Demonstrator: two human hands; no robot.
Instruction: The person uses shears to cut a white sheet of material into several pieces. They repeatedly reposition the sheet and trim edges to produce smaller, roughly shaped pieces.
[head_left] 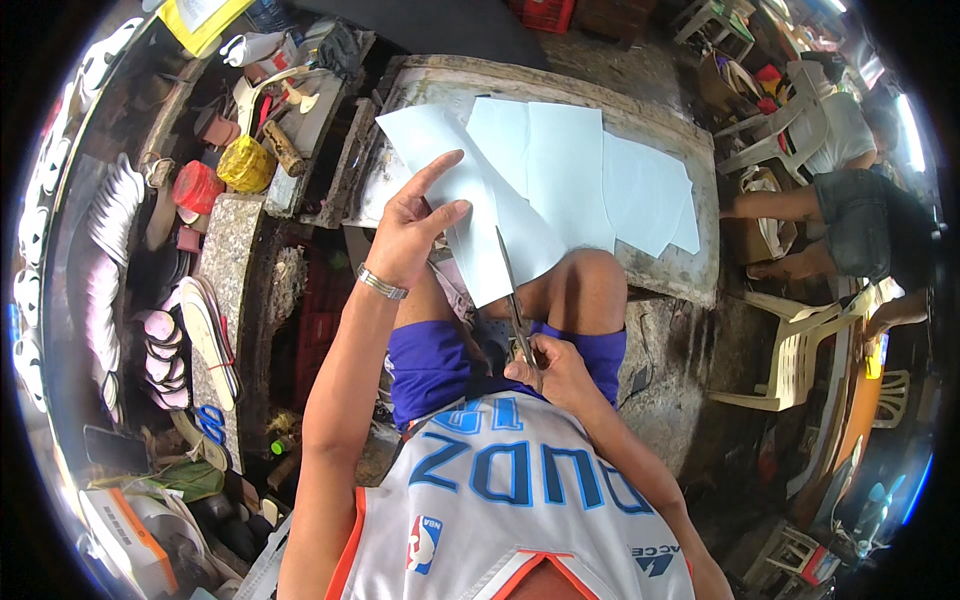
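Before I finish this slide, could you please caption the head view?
Left fingers hold a pale sheet; right fingers hold scissors at its edge.

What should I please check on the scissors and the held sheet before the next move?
1. Left hand on the pale sheet: ok, thumb and index finger spread across it.
2. Right hand at the handle end of the scissors: ok.
3. Left fingers clear of the blades: ok, they lie apart.
4. Right knee well clear of the blades: cannot tell, depth is unclear.
5. Other sheets away from the scissors: ok, on the table.
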